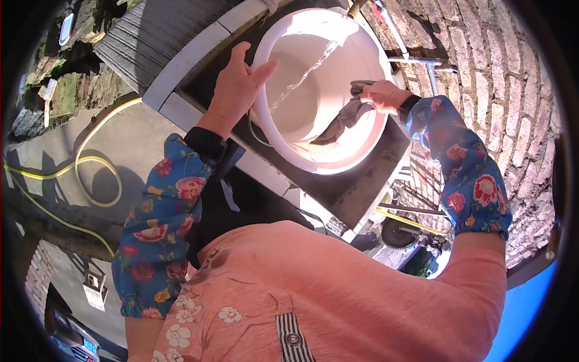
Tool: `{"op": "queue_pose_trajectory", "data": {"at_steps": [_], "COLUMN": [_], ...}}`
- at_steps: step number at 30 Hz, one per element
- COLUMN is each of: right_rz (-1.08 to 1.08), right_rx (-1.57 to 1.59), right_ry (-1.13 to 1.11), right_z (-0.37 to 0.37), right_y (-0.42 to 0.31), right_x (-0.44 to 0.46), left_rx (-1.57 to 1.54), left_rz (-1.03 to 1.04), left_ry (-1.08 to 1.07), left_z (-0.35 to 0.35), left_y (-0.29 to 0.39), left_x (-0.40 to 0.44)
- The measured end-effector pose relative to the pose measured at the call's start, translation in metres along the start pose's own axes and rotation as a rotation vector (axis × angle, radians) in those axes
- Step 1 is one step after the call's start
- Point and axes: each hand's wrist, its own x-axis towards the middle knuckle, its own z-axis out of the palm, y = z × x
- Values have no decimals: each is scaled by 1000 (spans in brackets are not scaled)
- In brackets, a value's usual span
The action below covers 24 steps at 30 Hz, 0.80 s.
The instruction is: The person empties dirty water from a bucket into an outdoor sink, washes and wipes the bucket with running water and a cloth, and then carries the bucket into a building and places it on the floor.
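Sunlit brick rose along the right, and a dark surface edged with pale tiles carried a round white bucket. Inside the bucket hung a grey cloth, limp and creased, its upper end gripped in the right hand. Those fingers hid part of it, and its lower end, near the inner wall, was hard to make out.

The left hand was open, fingers spread, its thumb overlapping the rim in view; whether it touched could not be told. A clear, twisting stream of water fell into the bucket from a tap cut off by the top edge.

Gathered blue floral sleeves with dark cuffs covered the forearms, and a soft pink top filled the foreground. Farther out lay a ridged grey slab, a thin yellow hose looped over smooth concrete, and a bristled brush. Shadow obscured things at lower left.
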Motion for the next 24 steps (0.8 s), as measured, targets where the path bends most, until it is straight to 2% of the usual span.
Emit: {"op": "queue_pose_trajectory", "data": {"at_steps": [1,2,3,4,5,6,7,8,9,10,11,12,13,14,15,16,17,19,21,23,24], "right_rz": [-11,-43,21,74,129,198,127,170,111,-15,-113,-65,-154,-196,-243,-195,-203,-245,-150,-127,-104], "right_rx": [-25,-143,-106,11,130,274,273,392,492,622,750,896,1100,1199,1297,1120,1112,651,281,1,-130], "right_ry": [310,479,560,605,646,577,623,527,428,412,494,361,489,531,575,552,454,515,406,527,600], "right_z": [10,8,12,25,40,47,79,75,65,66,52,29,36,41,38,26,31,61,56,47,28], "right_y": [20,30,31,25,14,-10,-18,-50,-77,-96,-121,-143,-158,-165,-169,-163,-149,-101,-47,12,28], "right_x": [0,-2,-6,-5,-8,-19,-13,-26,-36,-39,-50,-60,-55,-52,-51,-63,-64,-52,-47,-28,-21], "left_rx": [3,31,61,-187,-93,-4,-8,-68,-133,-146,-155,-131,-108,-116,-83,-47,-47,-173,-137,-103,-99], "left_rz": [-4,28,68,-92,-7,78,89,9,-72,-32,-28,7,42,46,135,221,224,113,135,167,111], "left_ry": [-5,120,248,150,160,172,175,179,184,209,209,175,143,147,182,216,221,184,167,157,113], "left_z": [6,14,20,27,38,49,53,57,61,65,65,63,64,66,66,65,66,62,58,54,52], "left_y": [-5,-14,-21,-22,-40,-56,-58,-58,-58,-62,-58,-51,-46,-48,-47,-47,-47,-32,-30,-26,-25], "left_x": [-14,-31,-47,-71,-88,-99,-104,-107,-107,-105,-105,-105,-105,-103,-99,-96,-96,-98,-97,-95,-95]}}
